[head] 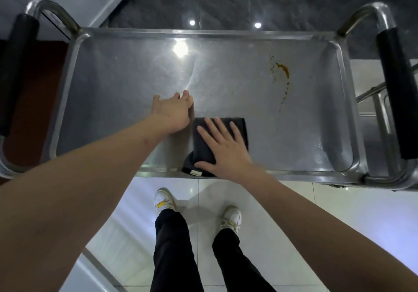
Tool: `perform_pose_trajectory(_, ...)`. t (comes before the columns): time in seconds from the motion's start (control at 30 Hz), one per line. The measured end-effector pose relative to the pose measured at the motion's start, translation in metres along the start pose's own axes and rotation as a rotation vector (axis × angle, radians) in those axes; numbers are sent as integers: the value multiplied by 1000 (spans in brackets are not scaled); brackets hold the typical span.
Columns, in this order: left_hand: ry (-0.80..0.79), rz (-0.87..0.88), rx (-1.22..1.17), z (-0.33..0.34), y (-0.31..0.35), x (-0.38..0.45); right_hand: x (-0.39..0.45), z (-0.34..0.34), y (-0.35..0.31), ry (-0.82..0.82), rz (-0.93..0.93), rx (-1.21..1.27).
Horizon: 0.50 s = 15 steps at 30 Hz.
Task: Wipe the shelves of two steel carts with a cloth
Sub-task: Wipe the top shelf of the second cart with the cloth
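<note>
Steel shelf (135, 83) bears brown stain (285, 71) beyond flat-pressed dark cloth (204, 142).

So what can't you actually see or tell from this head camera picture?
- Lower shelves: hidden beneath the cart's top shelf.
- Second cart: only tubes show at right, behind the handle.
- Cloth: mostly covered by the right hand.
- Cloth's label: too small to read.
- Left hand: fingertips foreshortened, so contact is unclear.

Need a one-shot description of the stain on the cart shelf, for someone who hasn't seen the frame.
Start at the top shelf of the steel cart. Go to its far right part, beyond the dark cloth under the right hand. The stain is an orange-brown smear trailing droplets toward the near edge, the only coloured mark on the grey steel.
</note>
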<state>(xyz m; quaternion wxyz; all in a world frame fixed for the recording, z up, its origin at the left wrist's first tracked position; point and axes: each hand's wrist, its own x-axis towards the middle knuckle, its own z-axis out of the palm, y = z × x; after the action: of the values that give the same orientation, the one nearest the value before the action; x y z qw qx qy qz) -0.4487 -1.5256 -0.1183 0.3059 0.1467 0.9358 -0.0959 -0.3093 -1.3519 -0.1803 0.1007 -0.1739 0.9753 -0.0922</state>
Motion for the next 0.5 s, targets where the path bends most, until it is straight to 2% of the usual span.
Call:
perform_pose_trajectory(0.13,28,-4,46,-1,5,-6,12,1,-12,-1,-48,46)
perform_pose_trajectory(0.3,24,-11,55,-12,15,-12,-19,-7,22,-9,-5,73)
perform_pose_trajectory(0.43,205,-83,63,-11,38,-16,-58,-17,66,-24,56,108)
perform_pose_trajectory(0.5,314,-51,3,-7,61,-17,-73,-20,87,-36,62,103)
